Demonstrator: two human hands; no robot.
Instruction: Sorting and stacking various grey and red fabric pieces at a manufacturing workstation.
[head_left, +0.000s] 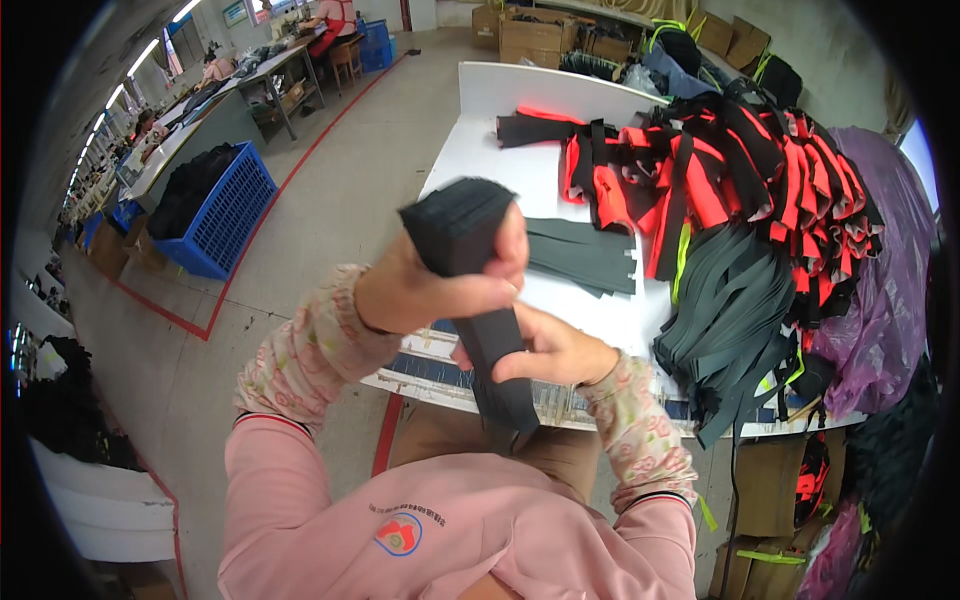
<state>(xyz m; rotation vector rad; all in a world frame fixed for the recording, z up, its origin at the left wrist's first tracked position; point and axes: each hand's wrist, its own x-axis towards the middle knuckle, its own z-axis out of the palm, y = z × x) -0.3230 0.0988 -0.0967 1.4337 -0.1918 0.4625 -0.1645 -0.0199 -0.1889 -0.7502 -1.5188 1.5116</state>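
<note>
Dark strip bundle [458, 222] — its middle partly hidden behind the left hand [415, 288].

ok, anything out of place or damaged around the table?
Yes, mildly: the loose grey strips at right lie tangled, some ends hanging over the near edge of the white table, unlike the flat grey pieces beside them. That edge also looks worn, with brownish marks. The held dark bundle shows no obvious damage.
</note>
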